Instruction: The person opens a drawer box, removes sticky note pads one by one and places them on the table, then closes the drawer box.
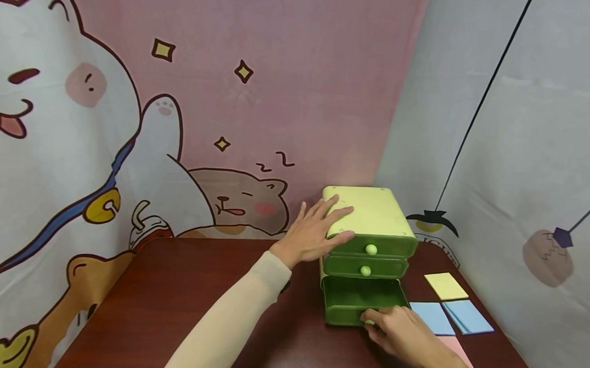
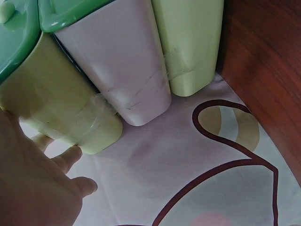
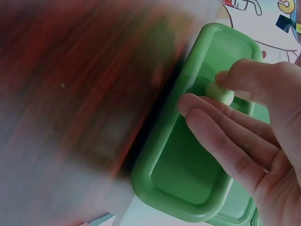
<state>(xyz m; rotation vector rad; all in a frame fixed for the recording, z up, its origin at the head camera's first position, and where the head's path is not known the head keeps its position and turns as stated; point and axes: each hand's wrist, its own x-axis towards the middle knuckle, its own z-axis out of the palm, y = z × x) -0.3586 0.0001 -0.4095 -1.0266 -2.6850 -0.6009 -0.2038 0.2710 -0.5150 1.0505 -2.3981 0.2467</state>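
A small cabinet (image 1: 375, 210) with a pale yellow top and three green drawers stands at the back right of the table. My left hand (image 1: 311, 234) rests on the left part of its top, fingers spread. In the left wrist view, those fingers lie along the yellow casing (image 2: 61, 103), where clear tape shows. The bottom drawer (image 1: 341, 315) is pulled out, and its visible inside holds nothing. Down at its front, my right hand (image 1: 400, 330) pinches the round pale green knob (image 3: 220, 93) between thumb and fingers. The upper drawers (image 1: 343, 265) are closed.
Right of the cabinet lie a yellow sticky-note pad (image 1: 446, 286), two blue pads (image 1: 432, 317) and a pink one (image 1: 457, 348), partly behind my right forearm. A cartoon-printed cloth (image 1: 320, 84) hangs behind the dark red wooden table (image 1: 182, 315).
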